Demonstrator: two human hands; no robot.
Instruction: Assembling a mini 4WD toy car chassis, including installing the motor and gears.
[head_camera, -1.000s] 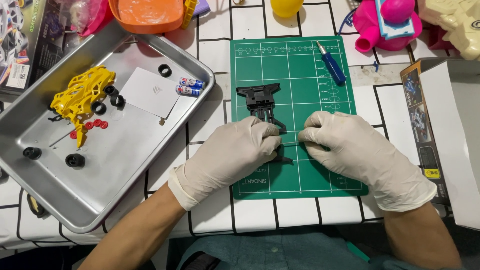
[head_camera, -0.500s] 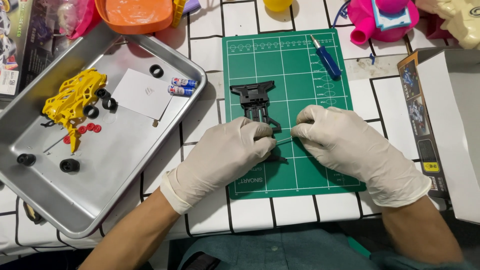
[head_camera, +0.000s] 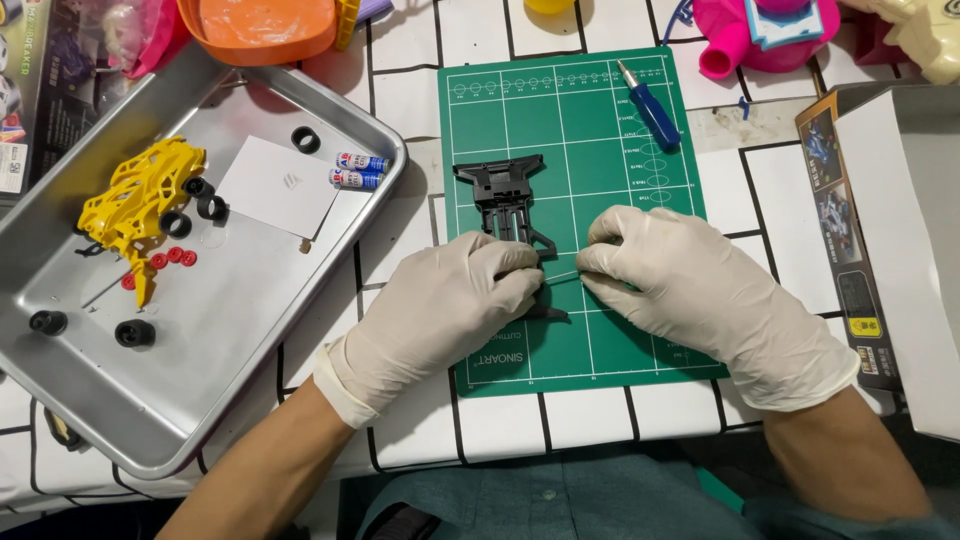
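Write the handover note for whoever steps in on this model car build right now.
Left hand: gloved, pressing the black car frame down on the green cutting mat.
Right hand: gloved, pinching a thin metal rod whose tip points at the frame's near end.
Blue screwdriver lies on the mat, unused.
Metal tray holds the yellow body shell, loose black tyres, small red parts and two batteries.
Done: frame laid out. Left: rod not yet seated; tray parts not yet fitted.
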